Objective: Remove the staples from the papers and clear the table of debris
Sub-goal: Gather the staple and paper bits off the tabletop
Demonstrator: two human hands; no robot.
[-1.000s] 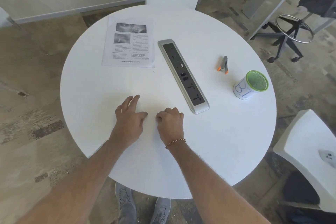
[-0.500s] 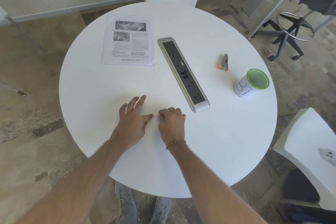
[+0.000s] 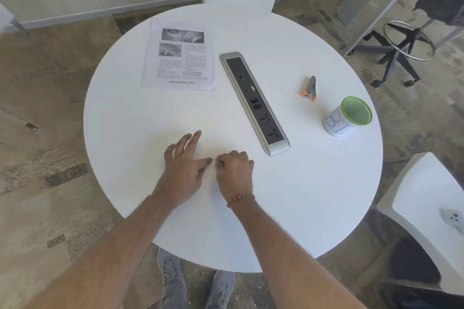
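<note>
table [image 3: 313, 195]: round white top, everything sits on it, and I'm calling the near edge by the person 6 o'clock.
papers [image 3: 178, 57]: printed sheets with a few grey photos, lying flat up around 11 o'clock, well apart from both hands. Can't spot a staple in them from here, too small.
loose bit [image 3: 213, 96]: tiny speck on the table just off the near right corner of the papers, could be a staple, honestly can't tell.
staple remover [image 3: 310, 88]: small grey thing with orange tips, lying at about 2 o'clock, nobody touching it.
cup [image 3: 347, 117]: white with blue scribble on the side and a green mesh rim, at about 3 o'clock, just past the staple remover toward the edge.
power strip [image 3: 253, 101]: long silver and black socket bar running diagonally through the middle, from near the papers down toward the right hand.
left hand [image 3: 184, 167]: flat on the table near 6 o'clock, grip apart, fingers straight and fanned, thumb reaching right so its tip is just about touching the right hand.
right hand [image 3: 236, 170]: right beside the left one, knuckles up, grip curled together with fingertips tucked down on the table. If there's something tiny pinched under there, I can't see it. Beaded bracelet on the wrist.
shoes [image 3: 173, 281]: grey pair on the floor under the near edge.
</note>
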